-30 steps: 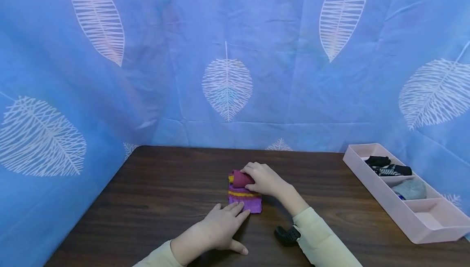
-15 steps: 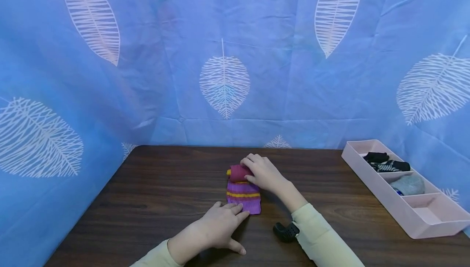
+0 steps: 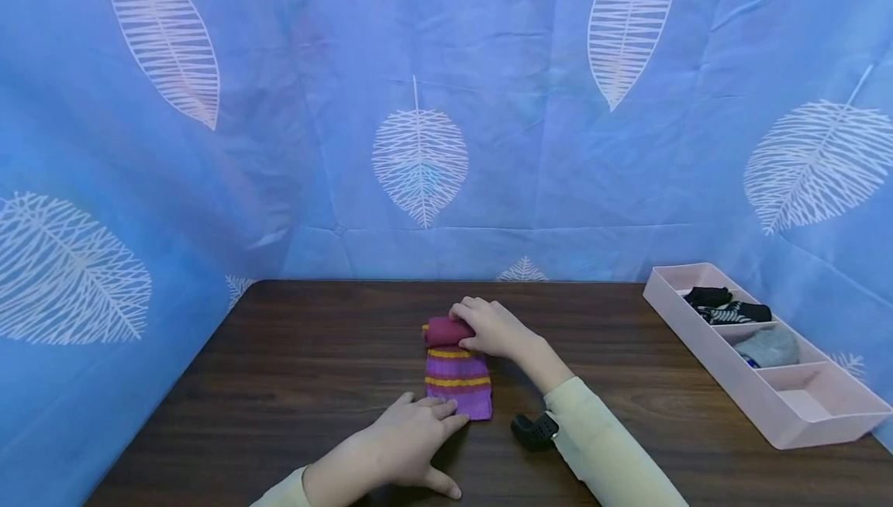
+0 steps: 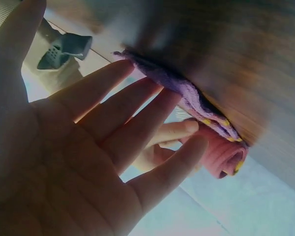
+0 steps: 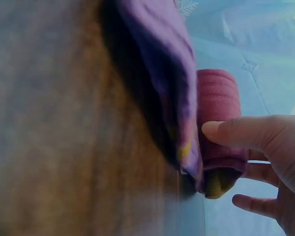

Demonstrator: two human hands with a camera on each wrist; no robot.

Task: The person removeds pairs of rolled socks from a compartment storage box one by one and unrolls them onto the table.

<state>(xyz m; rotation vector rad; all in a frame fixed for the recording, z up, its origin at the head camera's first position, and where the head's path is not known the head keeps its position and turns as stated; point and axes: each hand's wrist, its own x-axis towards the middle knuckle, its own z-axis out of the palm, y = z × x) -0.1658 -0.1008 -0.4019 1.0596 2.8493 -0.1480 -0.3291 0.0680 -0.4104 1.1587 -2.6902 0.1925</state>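
A purple knitted sock [image 3: 458, 383] with yellow stripes lies on the dark wooden table, its near part flat and its far part wound into a maroon roll [image 3: 444, 332]. My right hand [image 3: 498, 329] grips the roll's right end, thumb on the near side and fingers on the far side. In the right wrist view, the thumb presses against the maroon fabric [image 5: 219, 93]. My left hand [image 3: 412, 441] rests with spread, straight fingers on the sock's near left corner. The left wrist view shows the roll's spiral end [image 4: 232, 162] with some yellow inside.
A pink divided box [image 3: 711, 371] stands at the table's right side. Black patterned socks [image 3: 732, 312] lie in its far section and a grey bundle [image 3: 770, 346] in the middle one. A blue leaf-print cloth [image 3: 335, 143] hangs behind the table.
The flat stretch of the sock has grown longer between the roll and my left hand, and more yellow striping shows. My right hand stays with the roll; the left still rests at the near edge.
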